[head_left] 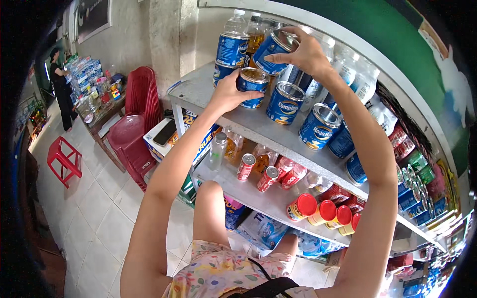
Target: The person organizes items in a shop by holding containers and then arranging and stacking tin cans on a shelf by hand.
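Observation:
My left hand (232,95) is wrapped round a blue can (254,76) with a silver lid, standing upright at the front of the grey metal shelf (243,119). In my right hand (307,55) is another blue can (268,51), tilted and raised a little above and behind the first. Two stacked blue cans (232,49) are just left of my hands, the lower one partly hidden by my left hand. To the right, a blue can (285,103) and another blue can (321,127) stand upright along the front edge.
Clear and amber bottles (256,35) line the back of the shelf. The lower shelf holds red drink cans (246,167) and red-lidded tubs (301,207). A phone (164,132) lies on a box beside stacked red chairs (140,109). Far left, a person (58,89) stands near a red stool (64,160).

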A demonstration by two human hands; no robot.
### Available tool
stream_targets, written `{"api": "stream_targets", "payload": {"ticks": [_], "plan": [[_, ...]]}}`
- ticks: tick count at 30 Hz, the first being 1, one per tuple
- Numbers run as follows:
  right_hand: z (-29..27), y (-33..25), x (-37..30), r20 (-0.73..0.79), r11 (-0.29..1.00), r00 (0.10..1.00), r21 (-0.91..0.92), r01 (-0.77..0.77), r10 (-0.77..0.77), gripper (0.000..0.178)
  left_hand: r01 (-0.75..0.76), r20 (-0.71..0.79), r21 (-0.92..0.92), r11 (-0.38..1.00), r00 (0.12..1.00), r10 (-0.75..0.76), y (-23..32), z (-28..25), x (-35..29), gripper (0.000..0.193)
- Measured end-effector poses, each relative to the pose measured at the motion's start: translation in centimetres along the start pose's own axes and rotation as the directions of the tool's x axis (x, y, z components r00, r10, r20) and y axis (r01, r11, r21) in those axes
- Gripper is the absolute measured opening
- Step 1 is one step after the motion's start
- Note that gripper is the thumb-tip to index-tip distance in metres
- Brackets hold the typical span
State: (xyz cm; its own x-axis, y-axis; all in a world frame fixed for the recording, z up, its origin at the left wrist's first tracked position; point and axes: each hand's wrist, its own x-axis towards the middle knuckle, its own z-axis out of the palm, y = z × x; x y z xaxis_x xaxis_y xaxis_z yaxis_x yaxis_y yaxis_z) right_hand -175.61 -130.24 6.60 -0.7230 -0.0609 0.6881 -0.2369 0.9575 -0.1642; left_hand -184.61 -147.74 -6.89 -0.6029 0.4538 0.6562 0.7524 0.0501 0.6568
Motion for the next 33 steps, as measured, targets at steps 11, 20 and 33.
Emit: {"api": "stream_targets", "payload": {"ticks": [11,20,33], "plan": [[2.9,0.1,3.6,0.264,0.946,0.962,-0.287,0.152,-0.075,0.076,0.024,0.123,-0.102,0.995,0.992,-0.011,-1.5,1.6,1.7,0.083],[2.7,-0.5,5.4,0.358,0.712,0.918,-0.598,0.367,-0.173,0.080,-0.016,-0.015,0.111,0.994,1.000,0.017,-1.6,1.9,1.3,0.095],[3.6,2.0,6.3,0.292,0.851,0.905,-0.338,0.401,-0.310,0.079,-0.031,0.027,0.081,0.996,0.999,0.029,-1.4,1.7,1.3,0.094]]}}
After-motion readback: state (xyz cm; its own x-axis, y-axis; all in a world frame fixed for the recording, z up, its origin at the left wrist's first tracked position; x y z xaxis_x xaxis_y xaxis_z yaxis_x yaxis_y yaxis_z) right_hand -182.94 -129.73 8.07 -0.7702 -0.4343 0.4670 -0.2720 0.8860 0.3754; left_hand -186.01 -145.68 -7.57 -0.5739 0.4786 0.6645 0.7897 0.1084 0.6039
